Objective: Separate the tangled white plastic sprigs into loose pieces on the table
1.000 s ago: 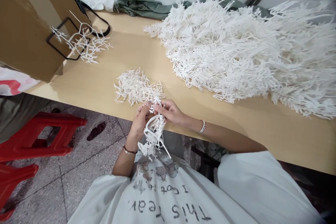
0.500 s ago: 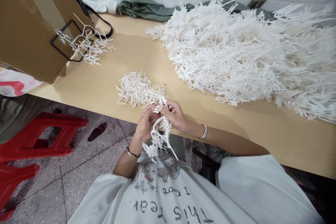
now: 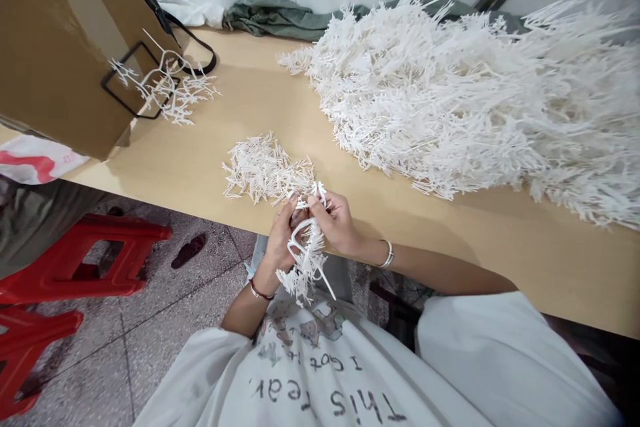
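Both hands meet at the table's front edge around a white branching plastic sprig (image 3: pixel 306 257). My left hand (image 3: pixel 283 235) pinches part of it between thumb and fingers. On the other side, my right hand (image 3: pixel 337 220) is closed on its upper end, thumb on top. The sprig's thicker stem curves down and its fringed tips hang above my lap. Right behind the fingers lies a small heap of short white pieces (image 3: pixel 265 170). A large mound of similar white sprigs (image 3: pixel 440 93) covers the table's right side.
A cardboard box (image 3: pixel 60 47) leans at the left, with a black wire frame (image 3: pixel 131 110) and a loose white branched sprig (image 3: pixel 175 90) beside it. Dark green cloth (image 3: pixel 275 17) lies along the tiled wall. Red stools (image 3: pixel 125 230) and a dark slipper (image 3: pixel 189 250) are on the floor.
My fingers have shifted slightly to the right on the sprig, and its hanging part has swung a little. The heap and the mound look the same.
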Action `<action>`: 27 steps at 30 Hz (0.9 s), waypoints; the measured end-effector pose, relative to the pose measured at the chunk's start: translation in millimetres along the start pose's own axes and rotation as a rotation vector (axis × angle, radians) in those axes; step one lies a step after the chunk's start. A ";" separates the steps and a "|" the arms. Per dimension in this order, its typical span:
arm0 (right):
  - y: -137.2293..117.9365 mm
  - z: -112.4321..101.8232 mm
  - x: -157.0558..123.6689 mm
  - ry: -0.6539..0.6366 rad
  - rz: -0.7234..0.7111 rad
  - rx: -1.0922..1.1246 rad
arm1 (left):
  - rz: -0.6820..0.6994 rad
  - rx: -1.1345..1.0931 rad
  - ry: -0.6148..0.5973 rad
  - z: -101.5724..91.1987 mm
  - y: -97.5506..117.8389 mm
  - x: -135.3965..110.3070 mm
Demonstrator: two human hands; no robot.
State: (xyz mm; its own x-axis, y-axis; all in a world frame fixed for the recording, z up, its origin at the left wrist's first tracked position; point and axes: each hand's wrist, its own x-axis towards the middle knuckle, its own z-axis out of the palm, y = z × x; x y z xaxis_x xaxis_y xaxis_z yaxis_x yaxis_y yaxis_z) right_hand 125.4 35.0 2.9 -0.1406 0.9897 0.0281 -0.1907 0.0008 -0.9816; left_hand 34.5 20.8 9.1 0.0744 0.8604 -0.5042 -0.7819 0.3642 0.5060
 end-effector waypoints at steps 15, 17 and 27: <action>-7.7 -28.0 20.4 -0.448 -0.056 -0.138 | 0.424 0.431 -0.127 -20.9 -4.8 6.2; -7.0 -29.4 22.4 -0.517 -0.026 -0.121 | 0.521 0.548 -0.157 -21.5 2.2 4.5; -0.3 -21.0 16.2 -0.420 0.230 0.142 | 0.203 0.278 -0.139 -22.9 6.5 6.4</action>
State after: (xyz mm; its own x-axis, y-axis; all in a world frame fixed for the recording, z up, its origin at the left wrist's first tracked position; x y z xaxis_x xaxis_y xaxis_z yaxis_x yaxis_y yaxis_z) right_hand 143.6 54.1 -0.3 -0.5679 0.8189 -0.0835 -0.2356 -0.2589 -0.9367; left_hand 15.6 20.4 -6.9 0.0326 0.9583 -0.2839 -0.5930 0.2472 0.7663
